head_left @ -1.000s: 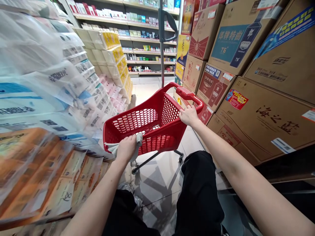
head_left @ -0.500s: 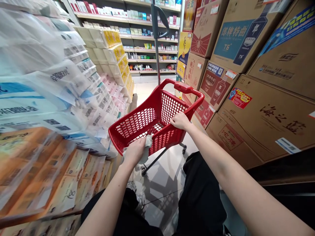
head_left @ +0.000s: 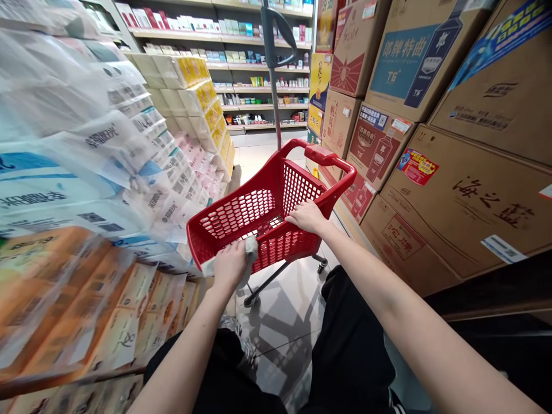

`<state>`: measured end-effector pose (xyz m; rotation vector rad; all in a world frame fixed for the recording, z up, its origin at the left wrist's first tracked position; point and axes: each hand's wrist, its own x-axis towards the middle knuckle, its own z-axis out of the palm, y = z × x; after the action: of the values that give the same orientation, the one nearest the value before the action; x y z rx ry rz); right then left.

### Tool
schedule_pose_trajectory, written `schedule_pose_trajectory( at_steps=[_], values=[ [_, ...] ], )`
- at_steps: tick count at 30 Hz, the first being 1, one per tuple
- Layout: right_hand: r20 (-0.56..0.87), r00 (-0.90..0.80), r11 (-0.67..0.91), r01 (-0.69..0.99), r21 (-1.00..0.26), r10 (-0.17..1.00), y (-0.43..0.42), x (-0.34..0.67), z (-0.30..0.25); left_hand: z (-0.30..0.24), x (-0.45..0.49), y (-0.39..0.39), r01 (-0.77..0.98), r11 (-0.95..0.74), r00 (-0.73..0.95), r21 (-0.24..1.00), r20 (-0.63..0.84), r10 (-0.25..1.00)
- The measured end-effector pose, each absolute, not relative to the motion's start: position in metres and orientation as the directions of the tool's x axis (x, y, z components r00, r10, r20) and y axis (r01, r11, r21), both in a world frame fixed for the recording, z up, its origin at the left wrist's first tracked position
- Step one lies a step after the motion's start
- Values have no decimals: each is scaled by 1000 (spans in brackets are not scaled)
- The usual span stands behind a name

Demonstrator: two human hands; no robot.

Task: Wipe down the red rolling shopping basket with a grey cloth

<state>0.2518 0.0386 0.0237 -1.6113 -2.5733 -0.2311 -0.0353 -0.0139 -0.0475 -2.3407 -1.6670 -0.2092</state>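
Observation:
A red plastic shopping cart [head_left: 237, 215] with a pierced basket stands before me, its handle toward the far right. With my left hand [head_left: 230, 265] I press a pale grey-green cloth [head_left: 250, 253] over the near left corner of the basket's rim. My fingers are bent over the cloth. My right hand [head_left: 307, 217] is wrapped over the near side rim, closer to the handle. A grey pole with a looped grip [head_left: 278, 43] rises behind the cart.
Stacked packs of tissue paper [head_left: 142, 144] line the left, with orange packs [head_left: 64, 293] lower down. Printed cardboard cartons [head_left: 487, 201] are piled on the right. Shelves of small boxed goods [head_left: 254, 34] stand at the back. Pale tiled floor [head_left: 280, 328] runs between.
My left hand and the cloth have slid slightly left along the rim toward the corner. My right hand has also moved a little left along the side rim.

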Motion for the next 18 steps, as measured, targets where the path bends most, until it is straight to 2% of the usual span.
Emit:
schedule_pose_trajectory(
  at_steps=[4,9,12,18],
  values=[
    [161,-446,436,895,94,880,32,250,26,-41,7,1,920,-364,391,-144,301,870],
    [100,-508,490,857,158,856,33,285,46,-45,-14,13,863,-490,504,-125,273,819],
    [111,-453,425,881,211,885,33,313,62,-48,-40,22,883,-457,467,-107,287,836],
    [191,-532,484,840,245,825,14,292,60,-58,-74,29,957,-285,250,52,345,905]
  ],
)
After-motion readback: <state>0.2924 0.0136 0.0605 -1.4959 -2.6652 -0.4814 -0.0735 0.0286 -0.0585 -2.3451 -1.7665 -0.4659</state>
